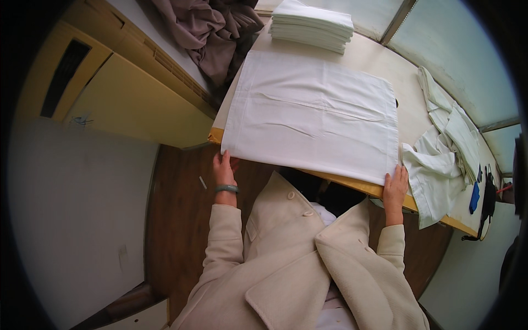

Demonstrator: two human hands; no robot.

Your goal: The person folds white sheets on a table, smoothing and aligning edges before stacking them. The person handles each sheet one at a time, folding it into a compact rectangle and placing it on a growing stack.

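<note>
A white cloth (313, 115), lightly creased, lies spread in a rectangle on the table (371, 57). Its near edge reaches over the table's wooden rim. At the cloth's near left corner, my left hand (225, 167) holds the edge, with the thumb on top and the other fingers partly hidden beneath. My right hand (396, 185) rests at the near right corner, its fingers together on the cloth's edge; whether it pinches the fabric is not plain. Beyond the cloth stands a stack of folded white cloths (311, 27).
Crumpled white cloths (443, 152) lie on the table's right, one hanging over the front edge. Farther right are a blue item (474, 198) and a black strap (488, 202). Mauve fabric (206, 37) is heaped at the upper left, near a yellow cabinet (140, 99).
</note>
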